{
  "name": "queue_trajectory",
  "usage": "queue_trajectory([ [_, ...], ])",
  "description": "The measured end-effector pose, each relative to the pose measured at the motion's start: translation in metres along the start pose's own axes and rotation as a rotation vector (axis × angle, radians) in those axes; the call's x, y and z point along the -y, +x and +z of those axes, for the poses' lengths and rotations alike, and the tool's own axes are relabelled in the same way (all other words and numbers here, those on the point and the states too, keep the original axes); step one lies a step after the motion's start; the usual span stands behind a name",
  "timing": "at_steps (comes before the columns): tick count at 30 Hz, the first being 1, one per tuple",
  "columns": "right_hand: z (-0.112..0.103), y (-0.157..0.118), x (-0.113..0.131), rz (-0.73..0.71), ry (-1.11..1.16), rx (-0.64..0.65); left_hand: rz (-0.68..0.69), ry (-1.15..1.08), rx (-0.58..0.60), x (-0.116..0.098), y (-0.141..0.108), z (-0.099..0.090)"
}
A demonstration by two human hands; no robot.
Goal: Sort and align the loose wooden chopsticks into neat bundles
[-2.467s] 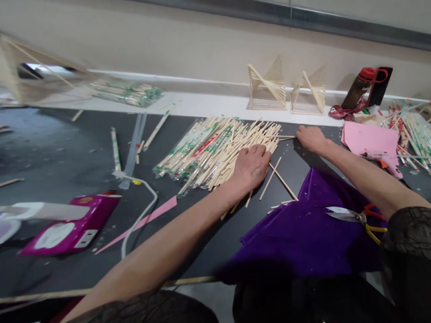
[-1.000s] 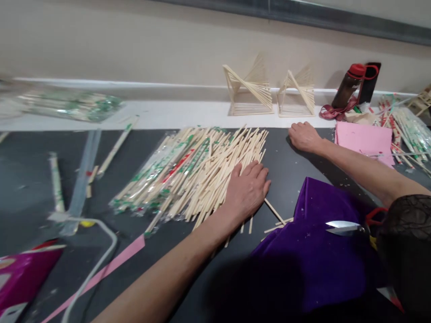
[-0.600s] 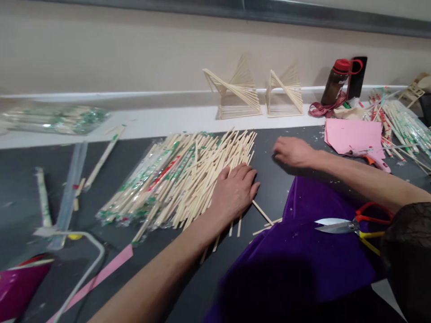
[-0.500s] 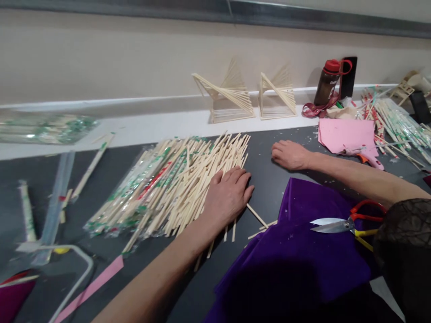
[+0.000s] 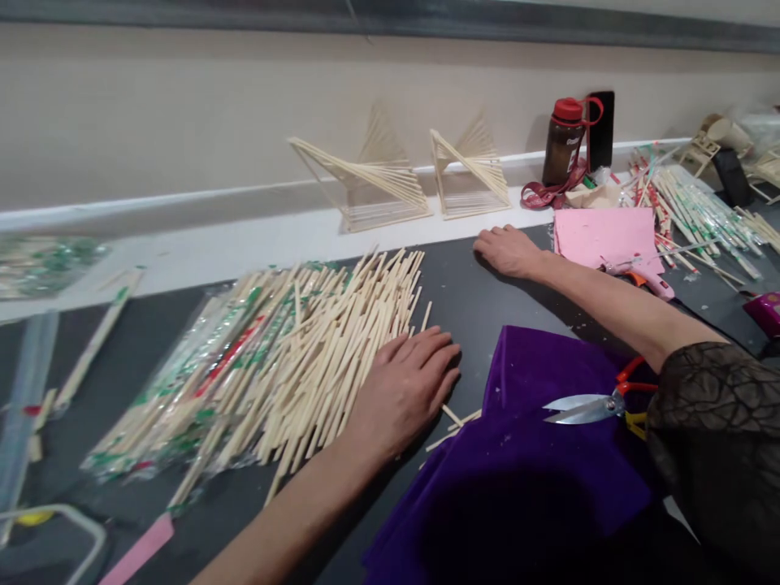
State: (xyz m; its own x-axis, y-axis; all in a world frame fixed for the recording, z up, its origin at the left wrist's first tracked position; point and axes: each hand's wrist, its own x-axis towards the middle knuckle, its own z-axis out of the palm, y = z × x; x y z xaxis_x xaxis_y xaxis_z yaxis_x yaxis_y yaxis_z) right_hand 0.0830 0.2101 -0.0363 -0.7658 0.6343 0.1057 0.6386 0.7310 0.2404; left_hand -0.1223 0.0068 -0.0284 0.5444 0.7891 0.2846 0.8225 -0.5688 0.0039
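The person's left hand (image 5: pixel 405 388) lies flat, fingers (image 5: pixel 435 351) spread and holding nothing, on the near edge of a heap of bare wooden sticks (image 5: pixel 317 341) on the dark table (image 5: pixel 463 292). The right hand (image 5: pixel 505 250) rests loosely curled and empty, well beyond those fingers, near pink paper (image 5: pixel 600 234).

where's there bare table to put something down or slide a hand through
Bare dark table lies between the chopstick pile and the right hand, running down to the purple cloth. A smaller patch lies beyond the right forearm, under the pink paper. Crowded: the pile under the left hand, the cloth with scissors, and the far right with wrapped chopsticks.
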Motion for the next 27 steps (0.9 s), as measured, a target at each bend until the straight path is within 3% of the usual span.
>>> queue_trajectory([
  [4, -0.009, -0.023, -0.042, 0.149, -0.125, 0.144, -0.011, 0.013, 0.032, 0.005, -0.010, 0.005],
  [8, -0.030, -0.048, -0.074, 0.291, -0.250, 0.342, -0.039, 0.009, 0.055, 0.024, -0.019, 0.007],
  [11, -0.038, -0.064, -0.061, 0.249, -0.217, 0.251, -0.071, 0.054, 0.055, 0.037, -0.023, 0.005],
  [16, -0.021, -0.089, -0.017, -0.068, -0.034, 0.088, -0.097, 0.157, 0.061, 0.039, -0.021, 0.004],
  [18, -0.013, -0.093, -0.021, -0.031, -0.040, 0.060, -0.098, 0.160, 0.064, 0.036, -0.018, 0.004],
  [21, -0.008, -0.092, -0.048, 0.163, -0.100, 0.099, -0.095, 0.167, 0.077, 0.034, -0.016, 0.005],
  [24, -0.012, -0.089, -0.071, 0.250, -0.121, 0.156, -0.085, 0.177, 0.068, 0.034, -0.016, 0.006],
  [27, -0.014, -0.086, -0.069, 0.291, -0.150, 0.150, -0.088, 0.164, 0.064, 0.034, -0.016, 0.007],
])
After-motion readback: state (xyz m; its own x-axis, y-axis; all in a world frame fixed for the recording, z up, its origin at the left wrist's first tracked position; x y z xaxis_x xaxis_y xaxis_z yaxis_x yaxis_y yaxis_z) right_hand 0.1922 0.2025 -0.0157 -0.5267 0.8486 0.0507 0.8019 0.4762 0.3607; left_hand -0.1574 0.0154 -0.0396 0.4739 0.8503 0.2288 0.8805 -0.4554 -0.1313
